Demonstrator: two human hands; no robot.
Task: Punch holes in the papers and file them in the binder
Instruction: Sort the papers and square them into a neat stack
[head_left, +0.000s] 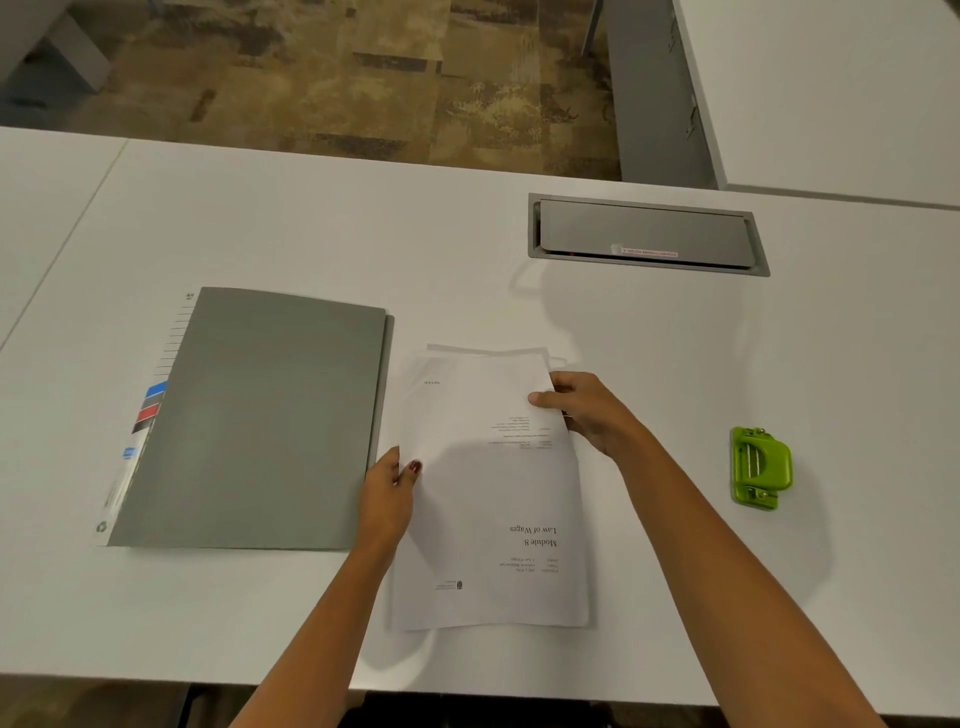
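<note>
A thin stack of white printed papers (493, 499) lies in the middle of the white table, text upside down to me. My left hand (389, 488) pinches the stack's left edge. On the right edge, my right hand (587, 410) grips the far part, which is lifted a little off the table. A closed grey binder (260, 421) with coloured index tabs along its left side lies flat to the left, almost touching my left hand. A green hole punch (759, 466) stands by itself at the right, apart from both hands.
A grey cable hatch (647, 235) is set into the white table (519, 301) at the back right. The table's front edge runs along the bottom of the view. A second white desk (831, 93) and carpet floor lie beyond.
</note>
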